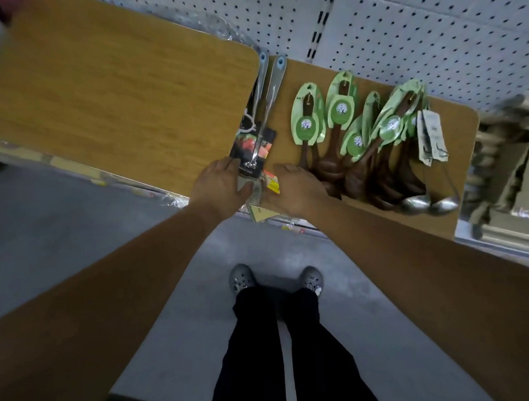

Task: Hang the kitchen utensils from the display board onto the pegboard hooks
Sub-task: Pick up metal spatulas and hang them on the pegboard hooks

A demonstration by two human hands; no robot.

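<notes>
Two metal utensils with blue-tipped handles [268,79] lie on a dark packaging card [251,146] between two wooden boards. My left hand [223,184] grips the lower end of that card and the utensils. My right hand [299,189] rests on the right display board [456,167], its fingers curled at the card's edge by a yellow price tag [271,185]. Several brown wooden spoons with green oval labels [338,112] lie fanned on that board. Two steel ladles [430,205] with white tags lie at its right end. The white pegboard [431,32] stands behind.
A larger wooden board [116,100] lies to the left, with clear plastic wrap [225,29] at its far edge. Grey floor and my grey clogs [242,280] are below. A metal rack [504,159] stands at the right.
</notes>
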